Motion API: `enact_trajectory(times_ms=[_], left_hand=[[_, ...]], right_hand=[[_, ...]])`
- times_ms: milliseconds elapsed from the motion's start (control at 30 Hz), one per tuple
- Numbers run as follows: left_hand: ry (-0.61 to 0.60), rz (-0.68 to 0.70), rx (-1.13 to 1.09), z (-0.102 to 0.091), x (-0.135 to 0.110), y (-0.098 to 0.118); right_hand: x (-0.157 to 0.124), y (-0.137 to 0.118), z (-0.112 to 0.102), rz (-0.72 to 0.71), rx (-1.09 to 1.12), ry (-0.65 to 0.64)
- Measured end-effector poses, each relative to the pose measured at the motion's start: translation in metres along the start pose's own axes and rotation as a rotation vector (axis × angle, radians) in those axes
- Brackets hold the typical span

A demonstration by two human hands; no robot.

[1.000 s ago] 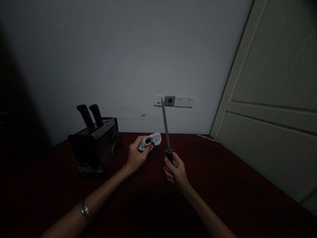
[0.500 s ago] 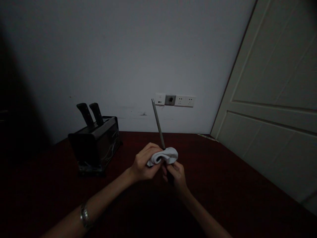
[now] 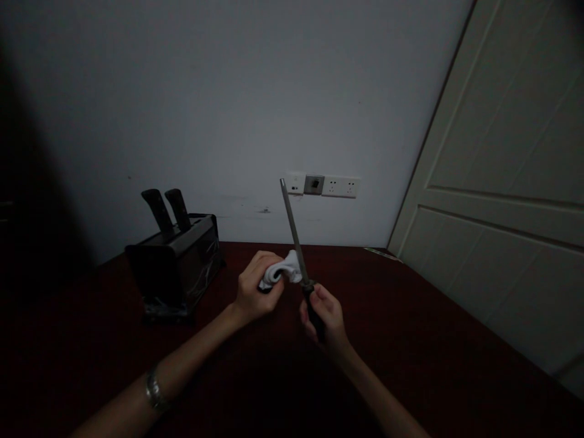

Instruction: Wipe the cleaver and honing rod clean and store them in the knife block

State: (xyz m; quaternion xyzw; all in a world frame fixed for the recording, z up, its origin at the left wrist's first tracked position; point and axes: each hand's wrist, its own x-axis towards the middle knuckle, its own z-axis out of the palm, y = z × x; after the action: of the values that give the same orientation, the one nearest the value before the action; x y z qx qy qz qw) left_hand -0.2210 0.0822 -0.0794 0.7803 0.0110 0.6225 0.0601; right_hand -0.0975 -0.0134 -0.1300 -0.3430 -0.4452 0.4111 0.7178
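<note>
A honing steel (image 3: 293, 228) with a long grey rod and a black handle points up and slightly left. My right hand (image 3: 329, 317) is closed around its handle. Bunched in the closed fingers of my left hand (image 3: 256, 287) is a white cloth (image 3: 285, 269). The cloth's right end lies against or very close to the left side of the rod, just above the guard. A metal bracelet is on my left wrist.
A knife block (image 3: 176, 261) with two black-handled knives (image 3: 157, 210) stands on the dark red table (image 3: 378, 286) at the left. Wall sockets (image 3: 340, 187) are behind the rod. A pale panelled door (image 3: 502, 231) borders the right side.
My left hand and the cloth have moved left, uncovering the guard and the lower rod. My right hand still holds the handle, and the honing steel has barely shifted.
</note>
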Motion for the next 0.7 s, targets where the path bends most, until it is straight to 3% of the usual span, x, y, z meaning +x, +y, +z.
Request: enact_trajectory(times_ms=[100, 233, 367, 567, 700], left_hand=[[0.011, 0.219, 0.032, -0.003, 0.002, 0.012], [-0.153, 0.38, 0.106, 0.0, -0.003, 0.018], [-0.24, 0.375, 0.087, 0.006, -0.009, 0.016], [-0.204, 0.293, -0.136, 0.006, -0.003, 0.014], [-0.195, 0.228, -0.173, 0.004, -0.004, 0.007]], right_hand=[[-0.001, 0.002, 0.003, -0.046, -0.135, 0.045], [-0.001, 0.0, 0.006, -0.199, -0.298, 0.111], [-0.001, -0.002, 0.005, -0.236, -0.336, 0.163], [-0.003, 0.004, 0.002, -0.066, -0.115, 0.135], [-0.003, 0.005, 0.002, -0.003, 0.031, 0.076]])
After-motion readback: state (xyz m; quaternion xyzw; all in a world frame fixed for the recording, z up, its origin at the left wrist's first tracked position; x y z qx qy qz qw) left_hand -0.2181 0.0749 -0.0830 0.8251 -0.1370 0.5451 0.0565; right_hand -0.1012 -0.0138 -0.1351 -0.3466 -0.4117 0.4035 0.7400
